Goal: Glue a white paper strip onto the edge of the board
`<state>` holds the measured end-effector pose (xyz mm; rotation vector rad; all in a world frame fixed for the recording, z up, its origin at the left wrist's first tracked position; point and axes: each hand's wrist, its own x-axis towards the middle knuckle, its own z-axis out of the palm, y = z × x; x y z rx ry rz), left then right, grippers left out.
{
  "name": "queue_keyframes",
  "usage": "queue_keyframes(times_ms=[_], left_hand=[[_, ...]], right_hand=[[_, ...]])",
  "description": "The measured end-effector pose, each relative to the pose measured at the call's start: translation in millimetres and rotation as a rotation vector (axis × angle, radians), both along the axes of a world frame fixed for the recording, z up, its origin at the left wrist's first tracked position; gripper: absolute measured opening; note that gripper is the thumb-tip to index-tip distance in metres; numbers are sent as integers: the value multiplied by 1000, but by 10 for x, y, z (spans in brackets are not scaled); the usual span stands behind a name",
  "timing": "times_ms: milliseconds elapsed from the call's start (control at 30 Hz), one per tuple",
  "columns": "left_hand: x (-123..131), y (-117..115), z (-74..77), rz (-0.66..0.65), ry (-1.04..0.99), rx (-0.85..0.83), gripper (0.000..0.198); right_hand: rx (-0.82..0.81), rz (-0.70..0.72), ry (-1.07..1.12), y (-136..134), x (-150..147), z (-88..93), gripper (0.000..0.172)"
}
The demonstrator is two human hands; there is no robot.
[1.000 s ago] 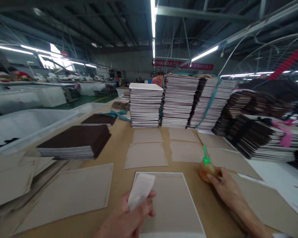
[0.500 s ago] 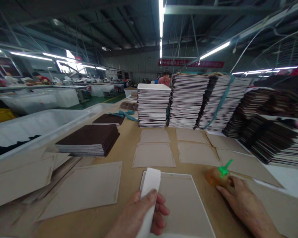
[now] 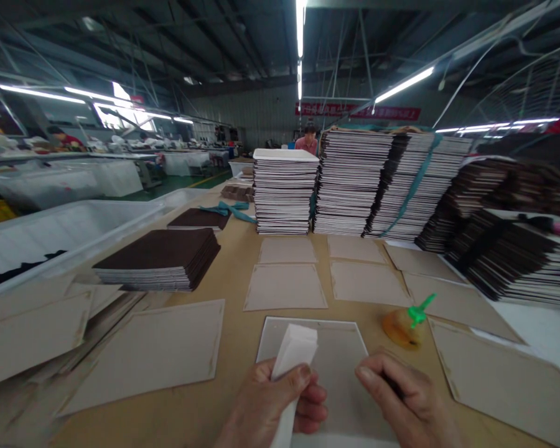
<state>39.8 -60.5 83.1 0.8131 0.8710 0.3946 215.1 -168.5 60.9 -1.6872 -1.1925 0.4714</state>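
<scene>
The left grip (image 3: 273, 407) is a bare hand with creased knuckles and a short, rounded nail on the thumb. Its wrist runs uncovered to the lower edge of the view. The right grip (image 3: 404, 401) is bare too, broad across the back, with a short, trimmed thumbnail and fine creases over the thumb joint. Its wrist is likewise uncovered where the view cuts it off. A slight blur softens the finer lines of both.
</scene>
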Motion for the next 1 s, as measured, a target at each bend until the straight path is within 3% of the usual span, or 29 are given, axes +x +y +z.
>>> queue_keyframes(times_ms=[200,267,567,1000], left_hand=[[64,-75,-37,-63,12,10,57],[66,-90,-58,-80,12,7,59],[42,-71,-106,-28,-4,8,59],[53,-84,-216,-80,74,114,54]], right_hand=[[-82,204,459,306,-286,86,30],[-83,218,501,374,-309,116,31],[-119,180,444,386,-176,82,30],[36,217,151,362,-134,50,33]])
